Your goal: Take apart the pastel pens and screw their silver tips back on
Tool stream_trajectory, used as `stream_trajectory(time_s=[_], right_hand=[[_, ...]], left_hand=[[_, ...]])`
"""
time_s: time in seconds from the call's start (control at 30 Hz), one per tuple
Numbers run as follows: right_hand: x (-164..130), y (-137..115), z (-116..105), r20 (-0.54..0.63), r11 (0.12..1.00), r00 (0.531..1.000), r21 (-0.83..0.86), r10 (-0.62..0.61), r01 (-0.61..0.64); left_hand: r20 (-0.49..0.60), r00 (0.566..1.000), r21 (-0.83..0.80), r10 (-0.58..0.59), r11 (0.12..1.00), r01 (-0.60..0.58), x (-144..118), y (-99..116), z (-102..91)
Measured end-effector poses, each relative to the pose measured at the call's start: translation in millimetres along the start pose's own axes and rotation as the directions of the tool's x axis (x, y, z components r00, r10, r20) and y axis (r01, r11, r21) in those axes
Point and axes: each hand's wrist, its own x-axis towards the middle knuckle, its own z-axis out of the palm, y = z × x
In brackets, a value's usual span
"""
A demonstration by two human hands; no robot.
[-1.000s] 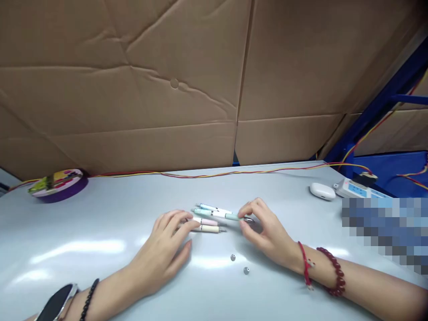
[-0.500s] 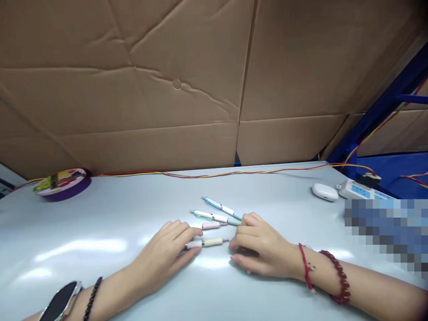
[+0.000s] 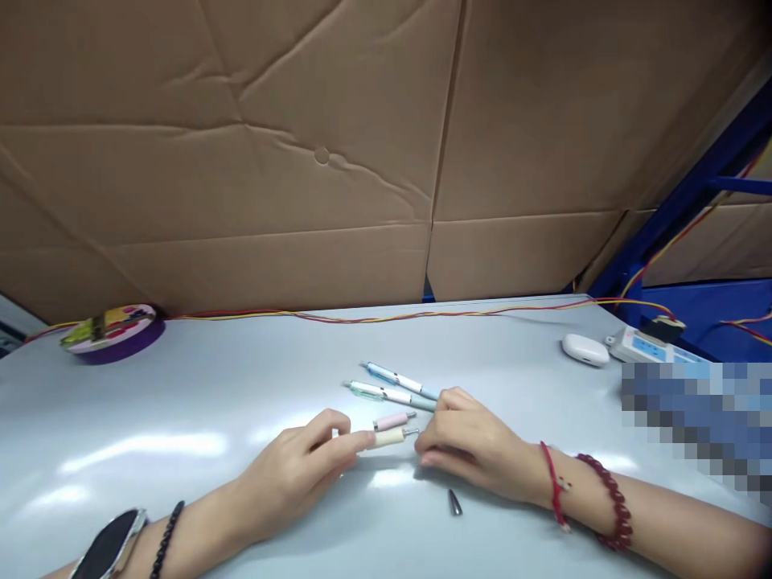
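Observation:
Several pens lie on the pale grey table. My left hand pinches the left end of a cream pen and holds it just above the table. My right hand has its fingers curled right at that pen's metal tip; whether they hold anything is hidden. A pink pen lies just behind the cream one. A green pen and a blue pen lie farther back, their right ends by my right hand's knuckles. A small dark metal cone lies loose below my right wrist.
A purple round tin sits at the far left. A white earbud case and a power strip are at the far right. Red-yellow wires run along the back edge under a cardboard wall.
Both hands drew nearer to me. My left hand lifted the cream pen's end. My right hand left the green pen and covered two small grey parts; the metal cone now lies on the table.

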Motion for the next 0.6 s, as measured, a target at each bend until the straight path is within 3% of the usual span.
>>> stream_trajectory(time_s=[0.1,0.17,0.33,0.47,0.6], right_hand=[[-0.8,-5.5,-2.4,-0.191,0.987,0.974,0.119,0.126,-0.104],[-0.8,-11.0,-2.9,-0.232,0.966,0.948,0.191,0.218,-0.175],[-0.8,-19.4,0.8,-0.188,0.975,0.974,0.208,0.122,-0.082],[-1.4,-18.3,2.7,-0.195,0.972,0.969,0.206,0.155,-0.114],[-2.0,-17.3,2.2,-0.123,0.97,0.982,0.213,0.141,-0.113]], left_hand=[[0.004,1.0,0.023,0.03,0.999,-0.031,2.6,1.9,-1.0],[-0.011,0.999,0.04,0.048,0.998,-0.047,4.4,2.7,-1.3],[-0.019,0.999,0.059,0.051,0.997,-0.05,4.8,2.9,-2.0],[-0.015,0.998,0.071,0.058,0.996,-0.057,2.1,3.9,-1.5],[0.083,0.993,0.035,-0.083,0.996,0.081,-0.6,5.7,-1.1]])
